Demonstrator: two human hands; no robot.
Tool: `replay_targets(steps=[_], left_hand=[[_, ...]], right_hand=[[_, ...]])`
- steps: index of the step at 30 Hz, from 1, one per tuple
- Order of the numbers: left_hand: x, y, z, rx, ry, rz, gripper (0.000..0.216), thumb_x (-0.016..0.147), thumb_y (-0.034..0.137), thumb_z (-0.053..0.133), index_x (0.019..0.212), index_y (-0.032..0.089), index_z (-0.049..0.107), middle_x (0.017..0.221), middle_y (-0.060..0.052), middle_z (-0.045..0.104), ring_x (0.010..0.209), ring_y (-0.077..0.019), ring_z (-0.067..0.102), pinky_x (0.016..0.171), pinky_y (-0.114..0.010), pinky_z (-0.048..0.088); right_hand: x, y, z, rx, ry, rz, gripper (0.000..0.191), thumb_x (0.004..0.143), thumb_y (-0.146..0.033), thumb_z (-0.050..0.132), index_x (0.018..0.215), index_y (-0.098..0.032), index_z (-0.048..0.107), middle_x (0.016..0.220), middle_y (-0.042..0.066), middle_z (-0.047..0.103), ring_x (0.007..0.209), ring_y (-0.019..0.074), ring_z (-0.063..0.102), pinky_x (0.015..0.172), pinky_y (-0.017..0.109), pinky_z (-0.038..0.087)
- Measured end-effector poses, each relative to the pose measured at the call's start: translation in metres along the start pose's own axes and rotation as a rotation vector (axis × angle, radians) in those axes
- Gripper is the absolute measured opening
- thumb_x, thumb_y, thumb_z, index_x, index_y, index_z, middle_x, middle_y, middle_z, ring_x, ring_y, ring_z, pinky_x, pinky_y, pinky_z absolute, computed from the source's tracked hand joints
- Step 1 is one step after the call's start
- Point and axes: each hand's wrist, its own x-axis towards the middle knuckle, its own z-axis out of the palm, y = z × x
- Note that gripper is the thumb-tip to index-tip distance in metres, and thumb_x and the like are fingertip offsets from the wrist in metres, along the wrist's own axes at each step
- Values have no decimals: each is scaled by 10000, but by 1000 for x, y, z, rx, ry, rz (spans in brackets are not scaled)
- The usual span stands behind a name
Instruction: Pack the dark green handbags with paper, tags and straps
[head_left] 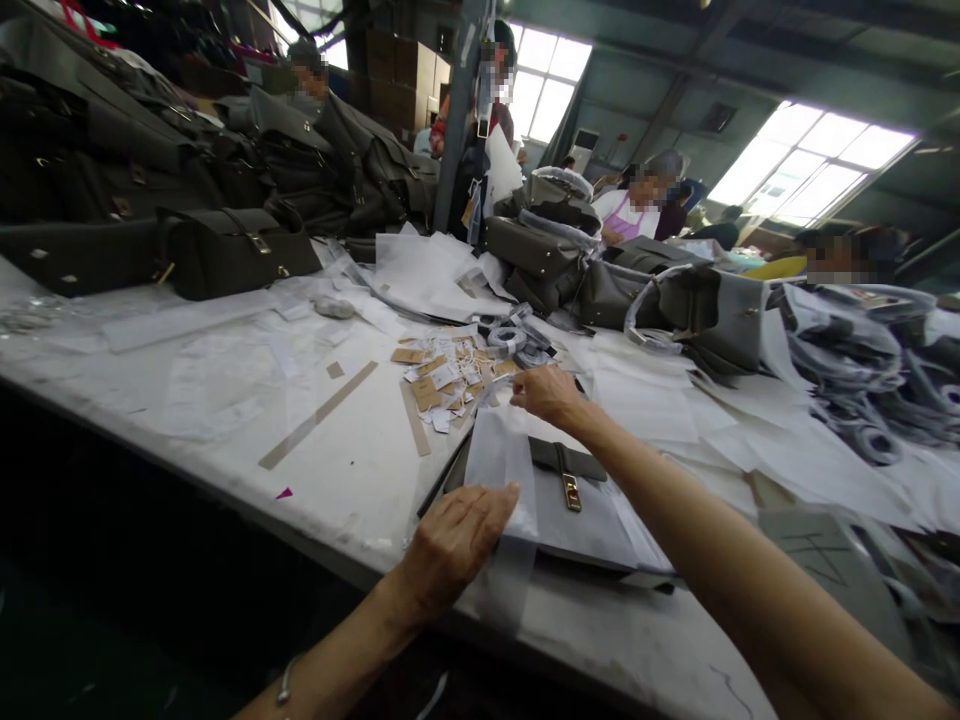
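Note:
A dark grey-green handbag with a gold turn-lock clasp lies flat near the table's front edge. Thin translucent wrapping paper covers its left part, and more pale sheet lies across its front. My left hand is closed at the bag's near left corner, its fingers together on the paper and its thumb along the top. At the far edge of the bag, my right hand pinches the paper's upper end between bent fingers. What lies beneath the left fingers is hidden.
Paper tags with strings lie in a heap beyond the bag, beside wrapped coiled straps. Dark handbags are piled at the back left, others at the right. White sheets cover the right side. Co-workers sit behind.

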Motion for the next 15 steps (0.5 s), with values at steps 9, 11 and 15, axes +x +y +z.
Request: replay_targets(steps=[9, 11, 15], left_hand=[[2, 0, -3, 16, -14, 12, 343, 988, 119, 387, 1235, 140, 625, 1083, -95, 714, 1034, -203, 661, 916, -339, 555], [1, -1, -2, 9, 0, 3, 330, 984, 117, 403, 1224, 142, 628, 1078, -93, 714, 1030, -203, 661, 912, -338, 558], [-2, -3, 0, -22, 62, -61, 348, 953, 68, 424, 1232, 146, 617, 1066, -90, 713, 1035, -201, 655, 922, -341, 556]], right_hand=[[11, 12, 29, 46, 248, -39, 533, 824, -239, 695, 1330, -176, 542, 1301, 150, 587, 1204, 310, 494, 1027, 441, 316], [6, 14, 14, 170, 331, -35, 563, 811, -223, 704, 1343, -164, 531, 1337, 154, 561, 1220, 308, 485, 1049, 452, 314], [-50, 18, -37, 921, 400, -90, 350, 895, -370, 600, 1157, -141, 635, 1087, 113, 679, 984, 218, 617, 910, 387, 463]])
